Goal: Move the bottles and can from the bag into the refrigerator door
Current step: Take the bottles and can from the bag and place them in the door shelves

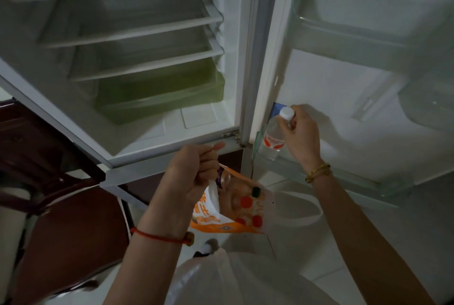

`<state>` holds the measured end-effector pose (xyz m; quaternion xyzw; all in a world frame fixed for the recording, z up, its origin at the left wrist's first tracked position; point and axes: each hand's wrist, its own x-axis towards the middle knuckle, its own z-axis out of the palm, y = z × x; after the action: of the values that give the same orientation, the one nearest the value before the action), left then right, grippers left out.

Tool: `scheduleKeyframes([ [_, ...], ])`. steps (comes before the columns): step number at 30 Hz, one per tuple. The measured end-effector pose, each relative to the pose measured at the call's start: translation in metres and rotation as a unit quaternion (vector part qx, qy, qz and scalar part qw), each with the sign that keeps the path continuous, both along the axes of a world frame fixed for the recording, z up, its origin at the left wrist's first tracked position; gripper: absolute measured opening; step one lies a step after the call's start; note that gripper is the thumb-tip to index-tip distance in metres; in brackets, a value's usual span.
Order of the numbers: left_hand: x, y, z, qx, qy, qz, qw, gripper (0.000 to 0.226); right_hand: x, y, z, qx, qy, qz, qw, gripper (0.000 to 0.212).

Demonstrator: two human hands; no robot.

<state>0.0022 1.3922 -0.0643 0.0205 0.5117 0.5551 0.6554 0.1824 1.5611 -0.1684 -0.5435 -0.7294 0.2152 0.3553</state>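
My right hand [301,134] grips a clear water bottle [274,137] with a white cap and a red label by its neck. The bottle stands tilted at the left end of the lowest door shelf [344,177] of the open refrigerator door. My left hand [196,172] holds up one handle of an orange and white plastic bag [211,218]. Inside the bag I see bottle caps, red ones [246,202] and a green one [256,191], and the top of a can [224,178]. The bag's other handle hangs loose to the right.
The refrigerator's inside [147,47] has several white shelves and a green drawer [159,93] at the bottom. An upper door shelf [348,34] sits above. A dark red wooden chair [68,231] stands at the left. The floor is white tile [344,268].
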Motion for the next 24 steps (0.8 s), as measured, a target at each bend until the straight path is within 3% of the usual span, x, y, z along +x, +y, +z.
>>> scheduleKeyframes([
  [5,0.006,-0.001,0.002,0.007,-0.01,0.007,1.0,0.025,0.0,-0.004,0.001,-0.024,0.048,0.013,0.998,0.038],
  [9,0.011,-0.003,0.004,0.012,-0.019,0.009,1.0,0.025,0.001,-0.047,-0.009,0.051,0.088,-0.035,0.994,0.026],
  [11,0.014,-0.003,0.005,0.012,-0.019,0.009,1.0,0.024,0.003,-0.074,-0.027,0.047,0.008,0.005,0.999,0.026],
  [13,0.016,-0.003,0.005,0.009,-0.013,0.007,1.0,0.024,0.003,-0.096,-0.052,-0.048,-0.143,0.075,0.986,0.03],
  [15,0.019,-0.003,0.005,0.006,-0.005,0.006,1.0,0.025,0.002,-0.111,-0.077,-0.178,-0.227,0.134,0.948,0.028],
  [17,0.021,-0.005,0.004,0.004,-0.001,0.004,1.0,0.026,0.0,-0.122,-0.097,-0.215,-0.227,0.152,0.938,0.026],
  [20,0.024,-0.007,0.004,0.005,-0.002,0.003,1.0,0.026,0.001,-0.124,-0.112,-0.201,-0.231,0.145,0.941,0.038],
  [24,0.027,-0.009,0.003,0.007,-0.014,0.006,1.0,0.028,0.001,-0.126,-0.121,-0.25,-0.284,0.164,0.911,0.028],
])
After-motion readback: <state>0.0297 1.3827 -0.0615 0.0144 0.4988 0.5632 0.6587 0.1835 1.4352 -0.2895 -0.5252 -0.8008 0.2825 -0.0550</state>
